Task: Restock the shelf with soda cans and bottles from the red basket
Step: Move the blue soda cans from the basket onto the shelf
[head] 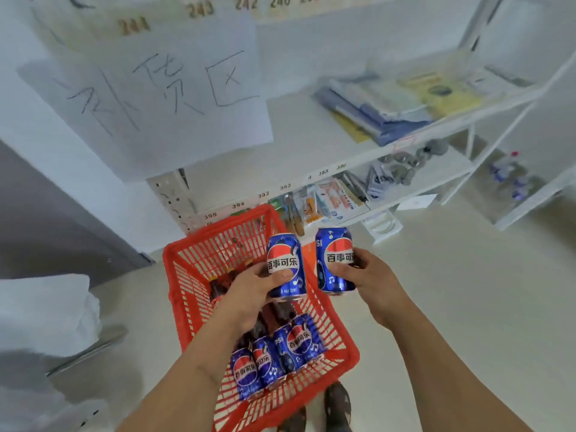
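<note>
My left hand (249, 285) grips a blue soda can (285, 265), held upright above the red basket (184, 275). My right hand (364, 272) grips a second blue soda can (335, 260) just to the right of the first, past the basket's right rim. The basket sits on the floor below my arms. In its near end lie three more blue cans (274, 358), and dark cola bottles (223, 283) lie further in, partly hidden by my left hand. The white shelf (290, 145) stands beyond the basket, with a bare stretch on its left part.
A large handwritten paper sign (149, 88) hangs over the shelf's left side. Books and folders (389, 101) lie on the shelf at right, packaged goods (324, 201) and metal parts (402, 168) on lower levels. White bundles (43, 313) sit at left. My shoes (336, 403) are by the basket.
</note>
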